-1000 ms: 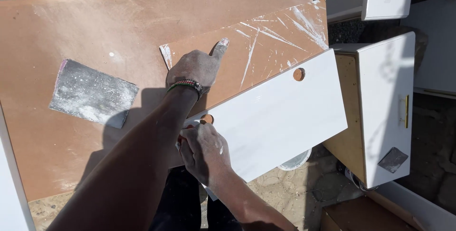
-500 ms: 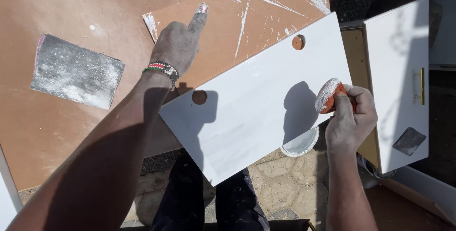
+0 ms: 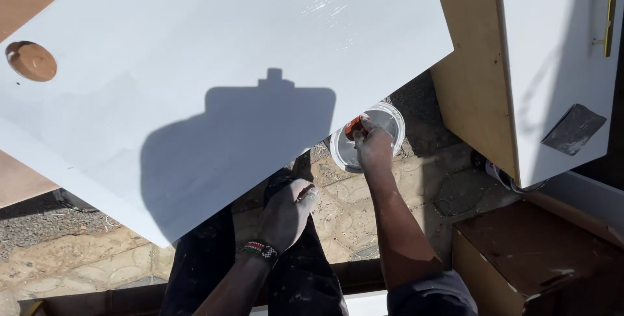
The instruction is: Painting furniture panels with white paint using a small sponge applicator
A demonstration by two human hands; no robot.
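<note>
Two hands show below a big white board (image 3: 214, 75) that fills most of the view. The board is tilted, and its bottom edge runs from the lower left up to the right corner. A round hole (image 3: 30, 61) sits near its left edge, and brown shows through it. A dark shadow lies across the middle of the board. The right hand (image 3: 374, 147) reaches down into a small white tub (image 3: 390, 120) on the ground, just under the board's right corner. Its fingers are bunched around an orange thing (image 3: 355, 125) with white on it; I cannot tell what that thing is. The left hand (image 3: 286, 212) hangs just below the board's bottom edge, over dark trousers. Its fingers are curled in loosely, and I cannot tell if it holds anything. A beaded band (image 3: 261, 249) goes around that wrist. To the right stands a white cabinet (image 3: 552, 63) with a bare wood side, a gold handle (image 3: 610, 14), and a grey scrap (image 3: 574, 129) lying on its front. A brown box (image 3: 539, 251) sits near the bottom right corner of the view.
</note>
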